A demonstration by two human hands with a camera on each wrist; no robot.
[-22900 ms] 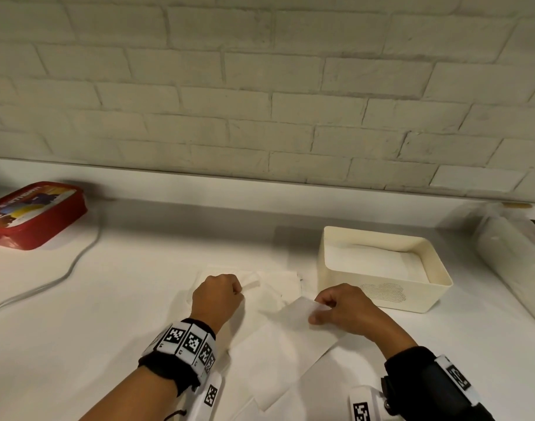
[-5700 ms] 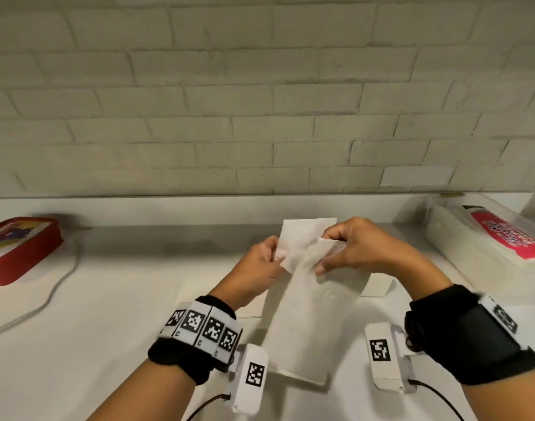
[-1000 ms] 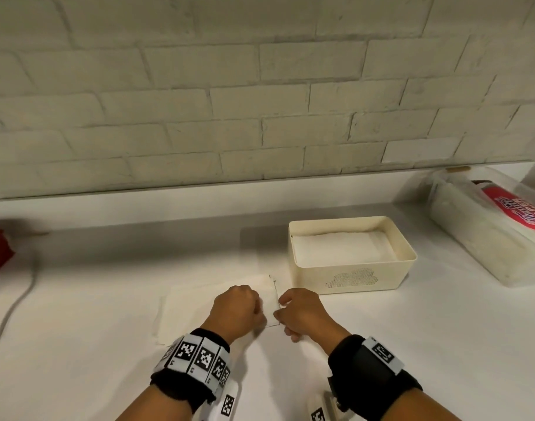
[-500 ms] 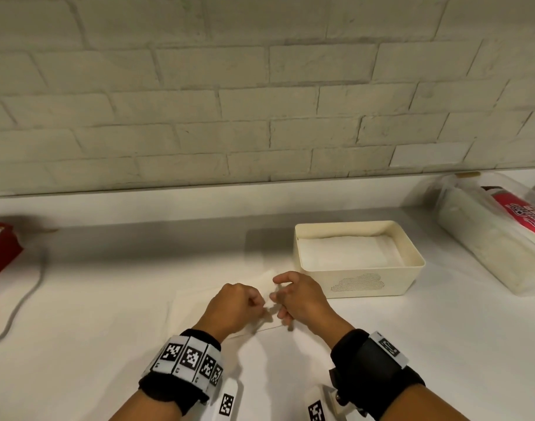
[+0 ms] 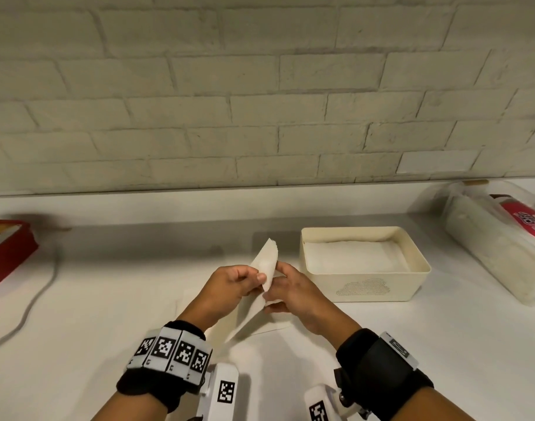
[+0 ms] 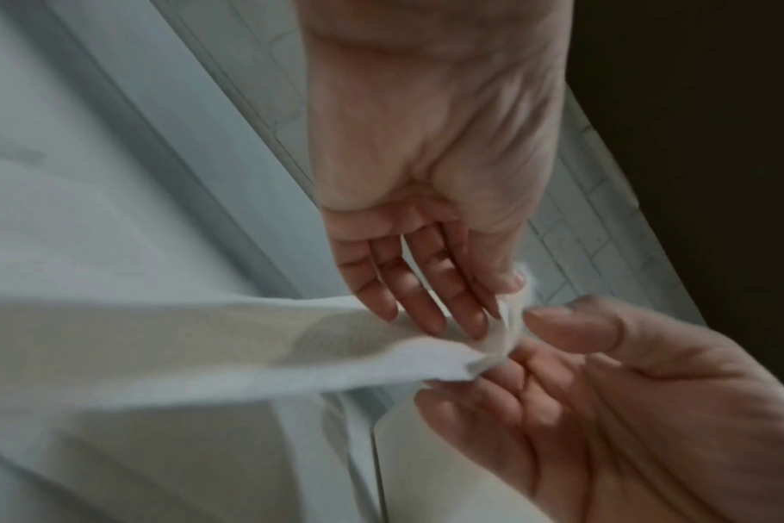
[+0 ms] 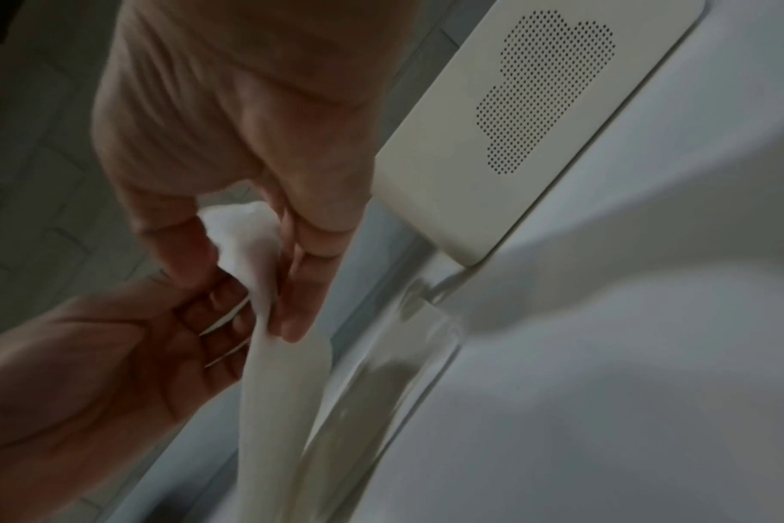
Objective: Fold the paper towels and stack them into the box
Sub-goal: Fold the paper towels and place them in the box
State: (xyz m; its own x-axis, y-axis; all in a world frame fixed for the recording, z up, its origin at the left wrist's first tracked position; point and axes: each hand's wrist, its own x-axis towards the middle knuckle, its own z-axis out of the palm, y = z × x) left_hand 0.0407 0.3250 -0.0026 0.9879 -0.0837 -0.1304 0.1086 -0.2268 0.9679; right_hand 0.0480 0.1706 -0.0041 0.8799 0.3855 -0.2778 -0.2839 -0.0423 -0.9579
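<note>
Both hands hold one white paper towel (image 5: 267, 262) up off the table, its top corner pointing away from me. My left hand (image 5: 255, 278) pinches its near edge between thumb and fingers, and my right hand (image 5: 278, 285) pinches it from the other side. The left wrist view shows the left hand (image 6: 497, 308) and right hand (image 6: 515, 354) meeting on the bunched towel (image 6: 202, 339). In the right wrist view the right hand (image 7: 247, 283) grips the hanging towel (image 7: 282, 389). The cream box (image 5: 412, 287) stands just right of the hands, with folded towels (image 5: 351, 259) inside.
More flat towels (image 5: 273, 326) lie on the white table under the hands. A clear plastic pack of towels (image 5: 497, 241) sits at the far right. A red box (image 5: 4, 256) and a grey cable (image 5: 38, 302) are at the left. The brick wall stands behind.
Half a second ago both hands were down on the flat towels, picking at an edge. They have now risen with one towel pinched between them.
</note>
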